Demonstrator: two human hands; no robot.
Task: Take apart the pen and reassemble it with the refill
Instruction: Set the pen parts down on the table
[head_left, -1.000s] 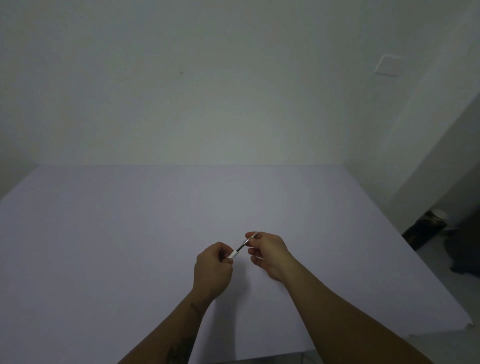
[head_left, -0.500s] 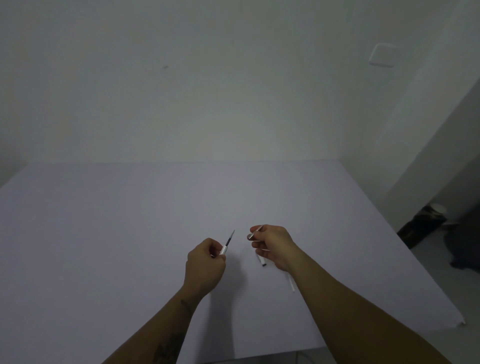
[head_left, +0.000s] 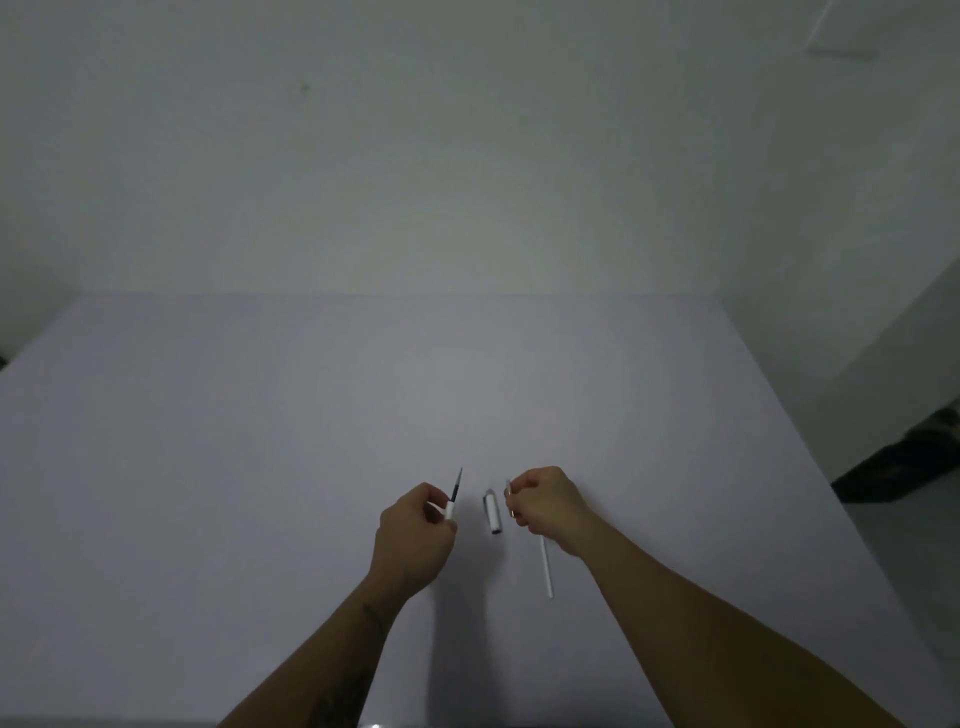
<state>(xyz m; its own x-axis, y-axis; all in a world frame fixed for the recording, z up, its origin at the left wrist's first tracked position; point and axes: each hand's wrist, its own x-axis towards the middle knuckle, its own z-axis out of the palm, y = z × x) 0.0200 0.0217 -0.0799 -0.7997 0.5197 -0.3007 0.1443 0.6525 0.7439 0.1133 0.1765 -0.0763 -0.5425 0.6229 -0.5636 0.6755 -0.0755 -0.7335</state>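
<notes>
My left hand (head_left: 415, 535) is closed around a white pen barrel (head_left: 450, 510) whose dark refill tip (head_left: 457, 484) sticks up and away from me. My right hand (head_left: 545, 506) pinches a small tip piece (head_left: 509, 493) of the pen between its fingers. Between the two hands a white pen cap (head_left: 492, 512) lies on the table. A thin white refill (head_left: 546, 569) lies on the table under my right wrist, its upper end hidden by the hand.
The work surface is a pale lilac table (head_left: 260, 441) against a plain white wall. Its right edge drops to the floor, where a dark object (head_left: 904, 462) lies.
The hands have pulled apart, separating the tip piece from the barrel. The pen cap and the spare refill now show on the table between and under the hands.
</notes>
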